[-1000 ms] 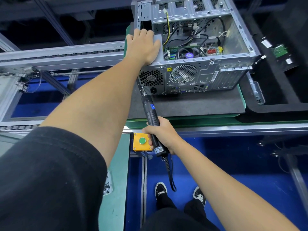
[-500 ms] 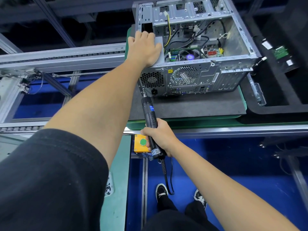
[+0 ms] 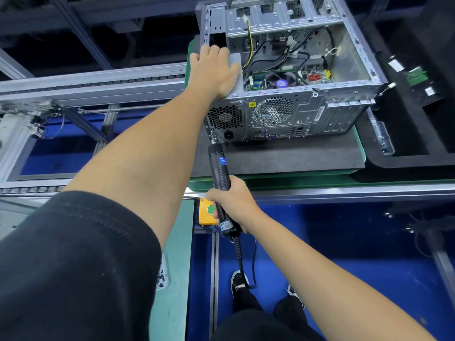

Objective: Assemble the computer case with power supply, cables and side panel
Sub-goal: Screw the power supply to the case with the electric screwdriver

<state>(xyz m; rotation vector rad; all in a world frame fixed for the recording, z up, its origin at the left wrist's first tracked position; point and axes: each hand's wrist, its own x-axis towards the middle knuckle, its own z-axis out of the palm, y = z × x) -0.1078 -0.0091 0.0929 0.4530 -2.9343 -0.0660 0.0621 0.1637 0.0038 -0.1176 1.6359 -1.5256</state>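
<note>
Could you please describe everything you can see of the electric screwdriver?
The electric screwdriver is a slim black tool with a blue label and a thin metal bit. It angles up to the computer case, its tip at the rear panel's lower left corner. The right hand grips its lower body; a coiled cable hangs below.

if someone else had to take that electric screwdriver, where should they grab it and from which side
Probably the black ribbed barrel of the electric screwdriver, above the right hand, which grips the lower body. Come from the right side: the computer case and the bit lie ahead, the left forearm crosses on the left, and the cord hangs from the rear end.
</note>
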